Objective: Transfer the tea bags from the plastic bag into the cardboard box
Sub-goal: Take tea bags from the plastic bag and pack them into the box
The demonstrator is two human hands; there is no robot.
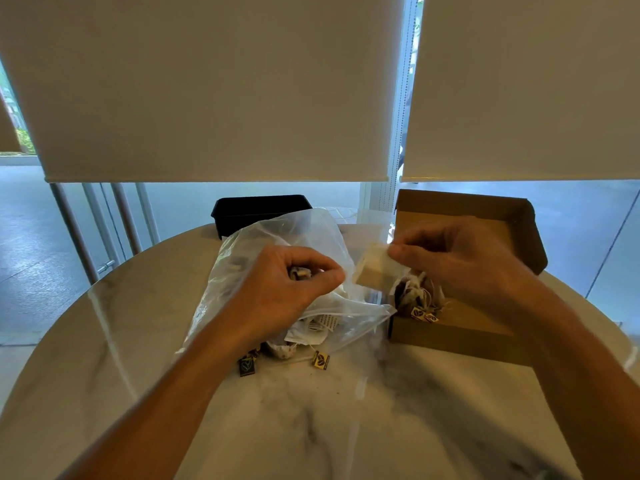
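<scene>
Right hand [460, 261] pinches a tea bag [375, 271] — above the cardboard box [460, 327] (open) — beside the plastic bag [277, 237].

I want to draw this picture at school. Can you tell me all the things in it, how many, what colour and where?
Table: one, white marble, round, under everything.
Plastic bag: one, clear, middle of the table, mouth facing the person.
Cardboard box: one, brown, open, right of the bag.
Tea bags in the box: a small pile, brownish white with strings, left end of the box.
Tea bags in the plastic bag: several, too bunched to count.
Paper tags: at least two, dark with yellow, on the table in front of the bag.
Tray: one, black, behind the bag.
Window blinds: two, cream, at the back.
Left hand: over the bag, fingers curled round something small.
Right hand: pinches one pale tea bag beside the box.
</scene>
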